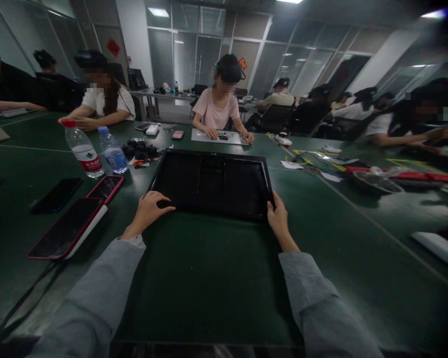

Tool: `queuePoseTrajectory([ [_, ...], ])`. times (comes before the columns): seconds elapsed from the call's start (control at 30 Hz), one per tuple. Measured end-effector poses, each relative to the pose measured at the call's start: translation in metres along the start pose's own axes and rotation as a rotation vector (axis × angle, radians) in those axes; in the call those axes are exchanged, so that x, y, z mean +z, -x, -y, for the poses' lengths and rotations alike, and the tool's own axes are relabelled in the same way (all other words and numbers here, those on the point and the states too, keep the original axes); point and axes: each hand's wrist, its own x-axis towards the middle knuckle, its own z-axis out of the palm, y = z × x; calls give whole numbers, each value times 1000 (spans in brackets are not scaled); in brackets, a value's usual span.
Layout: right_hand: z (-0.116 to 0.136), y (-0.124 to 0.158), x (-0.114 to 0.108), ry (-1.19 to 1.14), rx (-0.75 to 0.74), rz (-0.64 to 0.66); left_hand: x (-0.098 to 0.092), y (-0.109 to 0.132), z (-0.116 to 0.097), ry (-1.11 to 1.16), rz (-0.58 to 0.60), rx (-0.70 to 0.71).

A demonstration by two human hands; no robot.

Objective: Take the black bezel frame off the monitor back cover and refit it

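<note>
A black monitor casing [209, 186] lies on the green table, with a raised rim, a small light logo on its far edge and a recessed panel with upright ridges in the middle. My left hand [149, 209] is at its near left corner, thumb along the near edge and fingers curled over the corner. At the near right corner, my right hand [278, 214] grips the side rim, its thumb on top and its other fingers partly hidden round the outside. Both grey sleeves reach in from the front edge.
Left of the casing stand a red-capped bottle [84, 149] and a blue-capped bottle [112, 151], with phones [67, 228] nearer me. Black parts [140, 149] lie behind. Across the table a person [220, 109] handles small parts on a board. Wires [313, 159] and a bowl [379, 182] lie right.
</note>
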Motion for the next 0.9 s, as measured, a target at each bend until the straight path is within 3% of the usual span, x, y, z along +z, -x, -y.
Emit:
queuePoseTrajectory([
  [0.3,-4,-4,-2,44,33,54,5,-1,5,12,25,68],
  [0.4,-7,-6,-2,57,60,55,6,-4,9,19,-66,82],
  [0.53,-11,-8,-2,48,50,29,5,-5,20,29,-232,-82],
  [0.7,-18,-9,-1,-41,46,45,5,-7,34,146,-157,-341],
  [0.9,-24,-19,1,-108,54,89,5,-9,40,189,-184,-410],
])
